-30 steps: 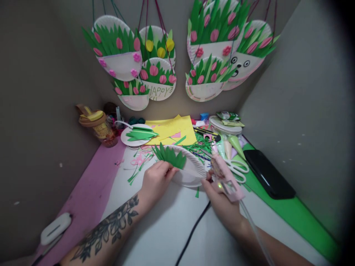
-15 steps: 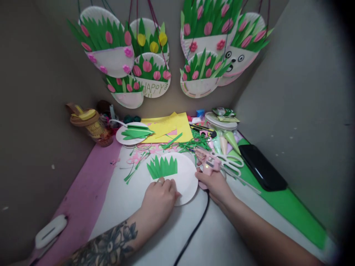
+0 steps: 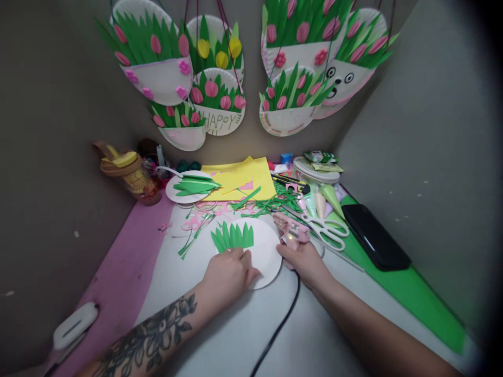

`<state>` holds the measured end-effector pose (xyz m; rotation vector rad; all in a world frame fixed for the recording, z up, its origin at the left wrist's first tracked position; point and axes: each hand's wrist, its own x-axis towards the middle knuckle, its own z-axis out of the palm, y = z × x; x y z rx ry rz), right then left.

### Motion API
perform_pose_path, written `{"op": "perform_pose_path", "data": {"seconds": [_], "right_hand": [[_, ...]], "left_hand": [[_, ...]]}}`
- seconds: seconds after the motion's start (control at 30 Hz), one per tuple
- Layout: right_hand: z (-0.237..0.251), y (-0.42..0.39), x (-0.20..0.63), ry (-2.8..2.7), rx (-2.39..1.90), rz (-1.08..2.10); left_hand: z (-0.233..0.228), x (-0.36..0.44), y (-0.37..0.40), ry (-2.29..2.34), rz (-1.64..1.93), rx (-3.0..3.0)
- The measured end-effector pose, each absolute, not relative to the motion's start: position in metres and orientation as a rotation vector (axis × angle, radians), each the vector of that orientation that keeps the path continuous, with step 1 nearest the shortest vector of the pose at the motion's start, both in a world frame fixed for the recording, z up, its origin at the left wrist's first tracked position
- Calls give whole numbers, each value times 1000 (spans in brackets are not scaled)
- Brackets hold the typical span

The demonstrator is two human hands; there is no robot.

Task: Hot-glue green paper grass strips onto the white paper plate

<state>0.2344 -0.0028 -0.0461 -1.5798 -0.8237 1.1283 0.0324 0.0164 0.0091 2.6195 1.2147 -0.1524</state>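
A white paper plate (image 3: 267,262) lies on the table with several pointed green paper leaves (image 3: 234,236) upright in a row on its left half. My left hand (image 3: 228,272) bends over the plate, its curled fingers pressed on the lower ends of these leaves; the fingertips are hidden and the thumb points right. At the plate's right edge, my right hand (image 3: 304,259) is wrapped around the handle of a pink glue gun (image 3: 291,230). The gun's nozzle points up and left, and its black cord (image 3: 277,327) runs down toward me.
White scissors (image 3: 326,230), piping bags (image 3: 320,201) and a black phone-like case (image 3: 373,238) lie right. Behind are yellow paper (image 3: 259,175), green scraps (image 3: 285,201) and a plate with cut leaves (image 3: 173,191). A tumbler (image 3: 135,175) stands left. Decorated plates (image 3: 157,84) hang on the wall.
My left fingers have shifted slightly upward onto the leaves' lower ends, and the left thumb stretches further right. The glue gun has tilted a little left. The whole view has shifted slightly.
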Motion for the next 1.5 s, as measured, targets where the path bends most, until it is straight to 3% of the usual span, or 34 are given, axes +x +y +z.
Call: {"op": "perform_pose_path", "data": {"seconds": [0.23,0.33,0.47,0.63,0.9,1.13,1.33,1.5], "right_hand": [[-41,-7,235,-675,-1413,1191],[-35,-10,233,-770,-1456,1231],[-20,-12,233,-1071,-1592,1016],[-12,-12,234,-1202,-1675,875],[-25,-15,235,-1171,-1742,931],[-10,-17,227,-1145,-1610,931],[-17,-16,229,-1111,-1555,959],[-14,-18,228,-1055,-1566,987]], "left_hand": [[37,-13,46,1561,434,2460],[40,-41,64,1892,305,2388],[26,-65,76,2056,113,2305],[15,-72,83,2031,111,2308],[19,-67,157,1981,301,2442],[10,-60,208,1856,221,2476],[22,-61,211,1842,359,2378],[29,-41,170,1761,659,2212]]}}
